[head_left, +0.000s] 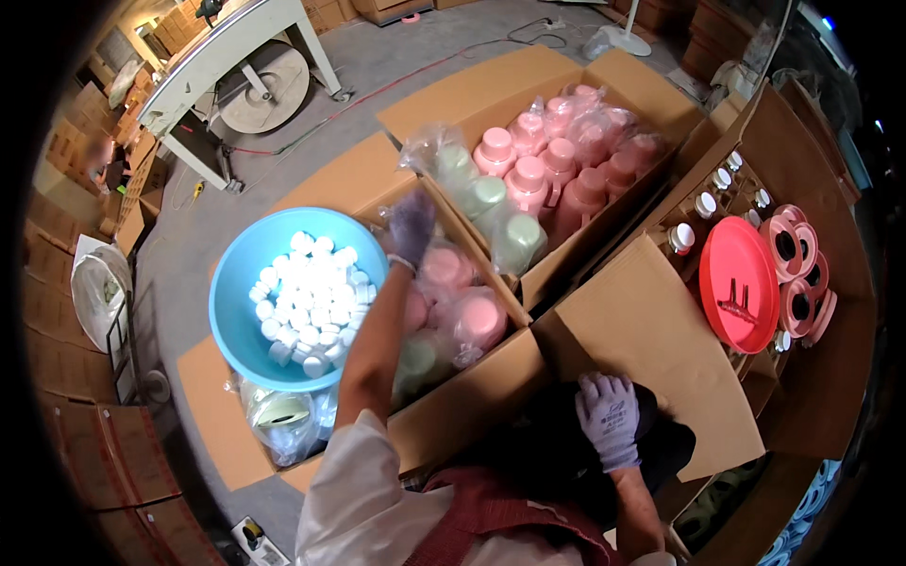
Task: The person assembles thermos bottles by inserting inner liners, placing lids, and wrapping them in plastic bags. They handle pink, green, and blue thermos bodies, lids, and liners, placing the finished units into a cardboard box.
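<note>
My left hand (412,226), in a grey glove, reaches over the far end of the nearer cardboard box (481,382); it is blurred and its fingers are not clear. Around it in that box lie bagged pink bottles (446,268) and a bagged green one (420,360). Beside my left forearm, a light blue basin (234,311) full of small white caps (307,307) rests on the box. My right hand (609,420), also gloved, lies with fingers spread on my dark-trousered knee, holding nothing.
Beyond stands another open box (566,274) of pink bottles (528,179) and bagged green ones (524,236). At right, a carton (835,387) holds a red tray (722,241), pink ring-shaped parts (788,247) and white-capped bottles (681,236). A wheeled machine (236,57) and a person (113,170) are far left.
</note>
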Tool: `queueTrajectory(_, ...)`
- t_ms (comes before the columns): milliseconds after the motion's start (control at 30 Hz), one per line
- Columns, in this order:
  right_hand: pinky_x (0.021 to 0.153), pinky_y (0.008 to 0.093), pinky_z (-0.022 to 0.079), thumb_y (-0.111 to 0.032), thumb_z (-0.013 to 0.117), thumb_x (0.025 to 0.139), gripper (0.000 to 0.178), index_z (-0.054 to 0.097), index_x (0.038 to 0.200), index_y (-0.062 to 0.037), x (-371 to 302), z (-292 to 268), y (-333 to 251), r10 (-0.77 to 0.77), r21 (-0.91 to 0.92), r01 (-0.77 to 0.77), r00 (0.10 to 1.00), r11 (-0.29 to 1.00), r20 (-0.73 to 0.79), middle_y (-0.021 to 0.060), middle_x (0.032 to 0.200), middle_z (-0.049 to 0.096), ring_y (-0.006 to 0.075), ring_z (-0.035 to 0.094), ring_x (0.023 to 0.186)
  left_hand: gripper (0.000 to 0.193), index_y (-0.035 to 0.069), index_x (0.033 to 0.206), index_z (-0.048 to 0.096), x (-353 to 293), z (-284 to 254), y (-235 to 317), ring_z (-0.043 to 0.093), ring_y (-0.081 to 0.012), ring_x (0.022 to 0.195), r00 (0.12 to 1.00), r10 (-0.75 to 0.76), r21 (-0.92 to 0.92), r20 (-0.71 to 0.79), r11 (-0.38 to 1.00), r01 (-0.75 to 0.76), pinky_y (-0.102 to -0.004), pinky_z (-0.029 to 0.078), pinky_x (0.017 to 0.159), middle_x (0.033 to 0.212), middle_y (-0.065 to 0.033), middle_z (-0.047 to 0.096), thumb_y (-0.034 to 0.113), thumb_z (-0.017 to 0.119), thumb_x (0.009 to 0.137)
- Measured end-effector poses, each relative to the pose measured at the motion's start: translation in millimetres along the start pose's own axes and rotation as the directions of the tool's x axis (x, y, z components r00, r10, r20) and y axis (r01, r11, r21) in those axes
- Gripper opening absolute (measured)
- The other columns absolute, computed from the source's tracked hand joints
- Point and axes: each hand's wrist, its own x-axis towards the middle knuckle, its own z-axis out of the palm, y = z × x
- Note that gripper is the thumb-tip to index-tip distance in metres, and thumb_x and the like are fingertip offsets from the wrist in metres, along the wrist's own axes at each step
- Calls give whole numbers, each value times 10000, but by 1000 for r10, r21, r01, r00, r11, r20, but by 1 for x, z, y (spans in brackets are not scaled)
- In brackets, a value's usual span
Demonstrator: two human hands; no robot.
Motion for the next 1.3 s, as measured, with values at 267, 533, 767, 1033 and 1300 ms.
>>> queueTrajectory(267, 961, 457, 425, -235, 626, 865, 284, 644, 1094, -68, 31, -13, -4, -31, 171, 26, 999, 985, 28, 107, 1052, 642, 287, 596, 973, 292, 38, 1113, 574, -5, 63, -79, 584, -374, 1057, 964, -237, 379, -119, 887, 265, -467, 476, 916, 1112, -184, 626, 163, 640, 858)
queueTrajectory(533, 999, 438, 445, -161, 635, 895, 448, 532, 1308, -20, 144, -1, -26, 54, 769, -14, 998, 639, -27, 224, 1263, 554, 410, 538, 1164, 168, 15, 1032, 626, -25, -63, 121, 609, -391, 883, 935, 108, -453, -338, 852, -263, -462, 490, 782, 948, -188, 639, 92, 622, 884)
queueTrajectory(767, 999, 423, 450, -179, 636, 898, 452, 530, 1306, -15, 126, 5, -16, -79, 752, 59, 997, 656, -9, 235, 1272, 542, 412, 530, 1183, 430, 40, 1148, 591, -8, 45, -80, 605, -401, 1065, 958, -288, 263, -5, 924, 279, -471, 472, 923, 1198, -223, 615, 276, 668, 797)
queueTrajectory(1033, 949, 414, 490, -186, 645, 891, 520, 492, 1363, -29, 114, 13, 8, 10, 737, -75, 996, 672, 92, 226, 1295, 529, 372, 559, 1154, 176, 46, 994, 652, -12, -26, 8, 643, -391, 853, 911, -279, -284, -304, 939, 192, -466, 503, 758, 918, -184, 686, 158, 597, 870)
queueTrajectory(1300, 1010, 346, 463, -153, 761, 786, 802, 368, 1477, -46, 169, 23, -29, -220, 785, 286, 956, 549, -194, 165, 1442, 434, 248, 467, 1277, 218, 0, 1102, 625, -129, -96, 166, 634, -184, 941, 982, 179, -868, 55, 495, -41, -340, 500, 814, 1008, -96, 684, 117, 646, 919)
